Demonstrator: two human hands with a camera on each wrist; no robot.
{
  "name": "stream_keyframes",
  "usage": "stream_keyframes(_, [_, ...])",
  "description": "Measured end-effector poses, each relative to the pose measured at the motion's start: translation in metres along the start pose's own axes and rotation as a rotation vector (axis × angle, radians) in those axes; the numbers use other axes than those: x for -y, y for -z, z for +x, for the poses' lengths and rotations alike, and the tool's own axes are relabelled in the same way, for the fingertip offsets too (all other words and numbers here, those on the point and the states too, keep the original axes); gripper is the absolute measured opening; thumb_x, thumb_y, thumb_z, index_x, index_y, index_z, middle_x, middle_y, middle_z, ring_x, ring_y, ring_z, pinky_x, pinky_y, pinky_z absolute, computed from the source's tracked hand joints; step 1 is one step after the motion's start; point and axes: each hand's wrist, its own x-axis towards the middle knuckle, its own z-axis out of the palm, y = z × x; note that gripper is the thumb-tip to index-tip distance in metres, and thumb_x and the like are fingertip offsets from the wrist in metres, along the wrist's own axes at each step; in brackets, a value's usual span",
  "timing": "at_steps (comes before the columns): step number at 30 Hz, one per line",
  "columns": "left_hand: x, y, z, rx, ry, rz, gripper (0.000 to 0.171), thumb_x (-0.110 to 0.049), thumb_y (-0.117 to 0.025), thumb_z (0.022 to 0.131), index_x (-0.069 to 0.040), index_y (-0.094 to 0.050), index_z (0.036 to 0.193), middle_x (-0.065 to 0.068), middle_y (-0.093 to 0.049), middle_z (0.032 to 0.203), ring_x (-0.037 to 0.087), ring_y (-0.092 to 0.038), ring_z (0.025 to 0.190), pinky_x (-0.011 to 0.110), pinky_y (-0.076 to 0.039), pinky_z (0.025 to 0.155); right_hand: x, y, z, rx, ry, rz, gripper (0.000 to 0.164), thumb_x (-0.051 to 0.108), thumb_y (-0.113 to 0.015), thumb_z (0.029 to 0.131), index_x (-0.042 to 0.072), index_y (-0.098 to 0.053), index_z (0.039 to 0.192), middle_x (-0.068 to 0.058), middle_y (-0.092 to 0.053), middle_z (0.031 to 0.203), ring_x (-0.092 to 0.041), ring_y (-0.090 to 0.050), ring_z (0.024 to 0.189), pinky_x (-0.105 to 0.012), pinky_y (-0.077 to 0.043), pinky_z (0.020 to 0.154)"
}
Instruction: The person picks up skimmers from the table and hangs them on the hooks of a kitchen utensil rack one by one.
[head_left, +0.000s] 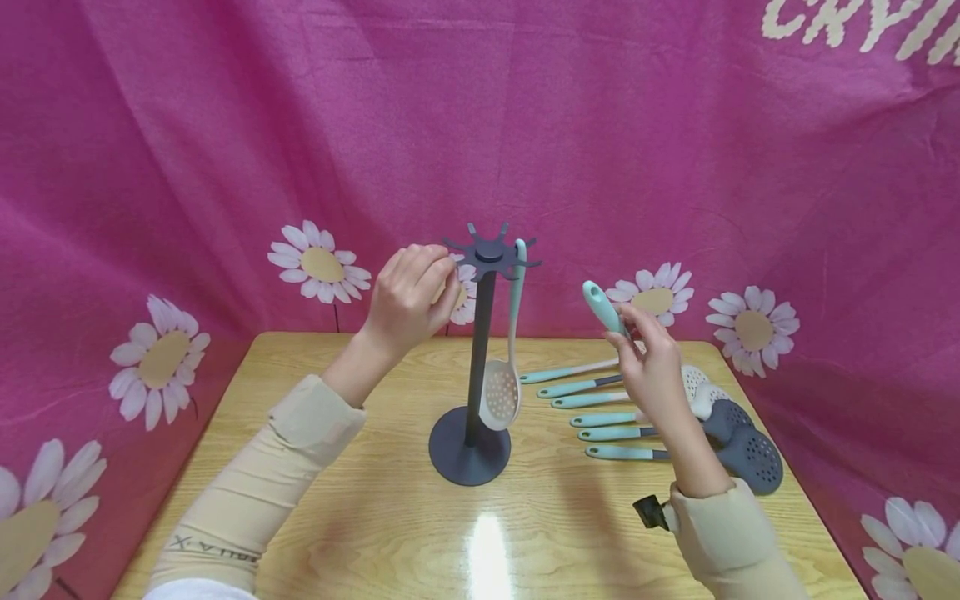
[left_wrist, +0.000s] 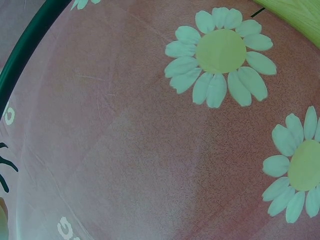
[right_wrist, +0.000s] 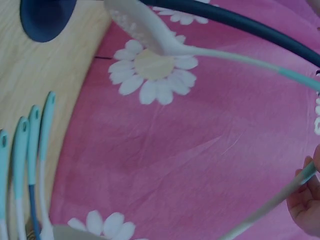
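Note:
A dark utensil stand (head_left: 480, 358) rises upright from a round base. From one of its hooks hangs a pale slotted spoon (head_left: 500, 396) with a mint handle, bowl downward beside the post. My left hand (head_left: 412, 287) is at the left of the stand's top, thumb and fingertips pinching at one prong, which they cover. To the right of the stand, my right hand (head_left: 651, 362) holds a kitchen utensil (head_left: 602, 307) by its mint handle, the holed end tilted up and left. Its pale shaft (right_wrist: 265, 207) slants down in the right wrist view; its head is hidden.
Several mint-handled utensils (head_left: 615, 433) lie side by side on the right of the wooden table (head_left: 360, 517), handles pointing left. Among them is a dark perforated turner (head_left: 753, 460) near the right edge. A pink flowered cloth (head_left: 420, 125) hangs behind and around the table.

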Motion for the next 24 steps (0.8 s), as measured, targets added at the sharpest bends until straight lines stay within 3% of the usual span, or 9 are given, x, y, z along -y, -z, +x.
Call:
stream_keyframes(6, [0.0,-0.001,-0.001,0.012,0.005,-0.002,0.015,-0.006,-0.053,0.084,0.006,-0.06,0.078,0.017,-0.061,0.078,0.027,-0.056,0.068,0.033,-0.049,0.059,0.016,-0.007,0.01,-0.019,0.012,0.048,0.029,-0.008,-0.061,0.081,-0.004,-0.058,0.109,-0.017,-0.06,0.085,-0.009,-0.05,0.071,-0.009,-0.04,0.061])
stream_keyframes(13, [0.0,-0.001,-0.001,0.009,0.005,0.0,0.016,-0.006,-0.052,0.085,0.005,-0.06,0.078,0.016,-0.061,0.078,0.027,-0.056,0.068,0.033,-0.048,0.06,0.029,-0.019,0.014,0.044,-0.051,0.096,0.03,-0.004,-0.059,0.084,-0.003,-0.055,0.114,-0.017,-0.062,0.092,-0.019,-0.056,0.08,-0.011,-0.043,0.07])
stream_keyframes(24, [-0.001,-0.001,0.0,-0.016,0.007,0.006,0.018,-0.008,-0.048,0.086,0.004,-0.059,0.077,0.015,-0.06,0.078,0.027,-0.055,0.067,0.033,-0.046,0.058,0.041,-0.033,0.017,0.087,-0.074,0.151,0.031,-0.003,-0.059,0.084,-0.003,-0.054,0.115,-0.019,-0.062,0.092,-0.024,-0.06,0.083,-0.019,-0.047,0.071])
